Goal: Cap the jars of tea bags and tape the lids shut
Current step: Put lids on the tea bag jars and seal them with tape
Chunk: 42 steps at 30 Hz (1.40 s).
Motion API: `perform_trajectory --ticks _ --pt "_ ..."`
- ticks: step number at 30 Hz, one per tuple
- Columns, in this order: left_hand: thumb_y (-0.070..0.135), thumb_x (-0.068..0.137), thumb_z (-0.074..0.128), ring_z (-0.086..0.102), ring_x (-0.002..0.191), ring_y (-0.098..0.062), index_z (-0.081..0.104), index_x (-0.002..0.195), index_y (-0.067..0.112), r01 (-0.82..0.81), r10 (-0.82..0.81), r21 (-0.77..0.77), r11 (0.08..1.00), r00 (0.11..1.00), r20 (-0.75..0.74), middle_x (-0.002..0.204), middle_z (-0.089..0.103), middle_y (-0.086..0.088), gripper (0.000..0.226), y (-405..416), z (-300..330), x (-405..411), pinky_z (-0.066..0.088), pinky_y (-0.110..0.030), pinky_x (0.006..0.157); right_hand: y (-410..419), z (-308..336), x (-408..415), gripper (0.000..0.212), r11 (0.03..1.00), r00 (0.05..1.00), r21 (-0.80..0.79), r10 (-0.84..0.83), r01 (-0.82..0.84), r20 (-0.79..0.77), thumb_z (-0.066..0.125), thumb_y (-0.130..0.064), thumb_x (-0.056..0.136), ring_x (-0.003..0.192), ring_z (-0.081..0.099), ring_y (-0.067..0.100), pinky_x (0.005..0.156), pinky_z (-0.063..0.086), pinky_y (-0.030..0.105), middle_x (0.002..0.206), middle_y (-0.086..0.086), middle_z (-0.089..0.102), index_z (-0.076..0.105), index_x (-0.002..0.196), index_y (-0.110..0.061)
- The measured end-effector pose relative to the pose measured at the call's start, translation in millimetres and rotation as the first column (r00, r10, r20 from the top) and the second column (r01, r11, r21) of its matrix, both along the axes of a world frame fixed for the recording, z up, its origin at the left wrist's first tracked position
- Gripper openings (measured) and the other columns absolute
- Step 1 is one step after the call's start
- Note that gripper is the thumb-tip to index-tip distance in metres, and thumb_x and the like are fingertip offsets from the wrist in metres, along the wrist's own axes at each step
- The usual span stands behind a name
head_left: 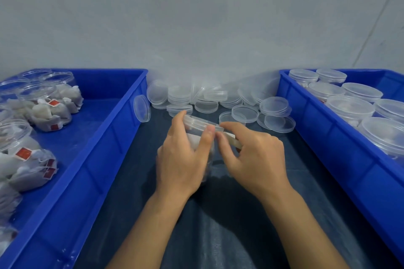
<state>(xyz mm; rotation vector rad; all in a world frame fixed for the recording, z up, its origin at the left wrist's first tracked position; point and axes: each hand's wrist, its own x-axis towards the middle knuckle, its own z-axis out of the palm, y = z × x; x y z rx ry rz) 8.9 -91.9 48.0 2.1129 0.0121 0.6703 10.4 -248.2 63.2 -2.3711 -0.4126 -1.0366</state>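
Dark cloth covers the tabletop (218, 214) below a grey wall. Along its left edge a blue bin (91, 159) holds uncapped jars (43, 102). At centre the left hand (181, 159) grips a capped jar (196, 135); the right hand (255, 155) pinches tape (232, 141) at its lid (200, 123). Loose lids (220, 100) line the far edge; capped jars (349, 107) fill the right bin (328, 137).

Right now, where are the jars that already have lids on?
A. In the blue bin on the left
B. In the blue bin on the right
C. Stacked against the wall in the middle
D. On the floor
B: the capped jars stand in the right blue bin, while the open jars of tea bags sit in the left blue bin, and only loose lids lie between.
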Motion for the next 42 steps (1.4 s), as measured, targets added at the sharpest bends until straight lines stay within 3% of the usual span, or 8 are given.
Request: perform_trajectory --ticks 5,12,21,25,28,32,37,42 --pt "0.082 0.09 0.037 0.063 0.12 -0.016 0.04 0.151 0.036 0.027 -0.031 -0.108 0.994 0.999 -0.031 0.132 0.067 0.009 0.077 7 0 3 0.051 -0.045 0.102 -2 3 -3 0.042 0.992 0.978 -0.009 0.124 -0.127 -0.168 0.037 -0.044 0.1 0.06 0.058 0.021 0.062 0.049 0.042 0.055 -0.016 0.046 0.061 0.134 -0.039" --pt "0.081 0.091 0.039 0.063 0.122 -0.015 0.045 0.15 0.034 0.065 -0.068 -0.176 0.982 0.998 -0.011 0.133 0.068 0.005 0.075 13 -2 5 0.05 -0.04 0.102 -10 6 1 0.041 0.99 0.973 -0.074 0.106 -0.123 -0.205 0.036 -0.048 0.104 0.055 0.053 0.021 0.061 0.05 0.044 0.049 -0.016 0.037 0.055 0.139 -0.037" --pt "0.081 0.09 0.04 0.063 0.12 -0.006 0.051 0.147 0.031 0.109 -0.11 -0.181 0.977 0.994 0.001 0.13 0.068 0.01 0.077 16 -3 9 0.046 -0.023 0.095 -15 2 9 0.047 0.993 0.964 -0.104 0.024 -0.053 -0.266 0.026 -0.059 0.098 0.065 0.061 0.024 0.067 0.052 0.042 0.056 -0.013 0.058 0.052 0.135 -0.047" --pt "0.078 0.091 0.04 0.063 0.106 0.007 0.056 0.139 0.033 0.119 -0.118 -0.194 0.974 0.993 0.018 0.112 0.071 0.018 0.068 17 -2 9 0.042 -0.006 0.082 -13 -2 11 0.042 0.994 0.973 -0.102 0.017 -0.041 -0.23 0.029 -0.058 0.098 0.067 0.063 0.028 0.061 0.044 0.038 0.055 -0.015 0.054 0.052 0.132 -0.049" --pt "0.078 0.091 0.04 0.063 0.1 0.006 0.056 0.135 0.037 0.123 -0.121 -0.226 0.966 0.992 0.021 0.102 0.07 0.022 0.062 18 -2 9 0.043 -0.011 0.079 -11 -4 12 0.041 0.993 0.975 -0.103 0.026 -0.049 -0.22 0.029 -0.059 0.099 0.068 0.063 0.03 0.061 0.047 0.039 0.055 -0.013 0.054 0.052 0.132 -0.049" --pt "0.076 0.092 0.039 0.065 0.095 0.003 0.057 0.126 0.042 0.163 -0.163 -0.286 0.944 0.986 0.021 0.106 0.069 0.028 0.052 16 0 8 0.051 -0.03 0.079 -7 -6 12 0.038 0.995 0.985 -0.09 0.03 -0.045 -0.167 0.033 -0.056 0.1 0.07 0.065 0.034 0.06 0.05 0.041 0.063 -0.008 0.066 0.054 0.131 -0.048" --pt "0.077 0.09 0.038 0.065 0.096 0.006 0.058 0.117 0.047 0.173 -0.179 -0.297 0.939 0.984 0.009 0.105 0.069 0.031 0.045 17 4 6 0.046 -0.021 0.077 -7 -7 11 0.034 0.996 0.991 -0.088 0.007 -0.019 -0.13 0.038 -0.055 0.099 0.066 0.066 0.031 0.057 0.045 0.037 0.06 -0.01 0.064 0.059 0.125 -0.046" --pt "0.076 0.087 0.049 0.068 0.1 0.004 0.048 0.129 0.035 0.19 -0.189 -0.286 0.939 0.981 0.032 0.11 0.068 0.032 0.059 16 -1 6 0.05 -0.017 0.078 -6 -6 8 0.034 0.996 0.992 -0.089 0.001 -0.012 -0.129 0.038 -0.054 0.1 0.068 0.067 0.031 0.058 0.048 0.038 0.064 -0.009 0.067 0.059 0.124 -0.044"
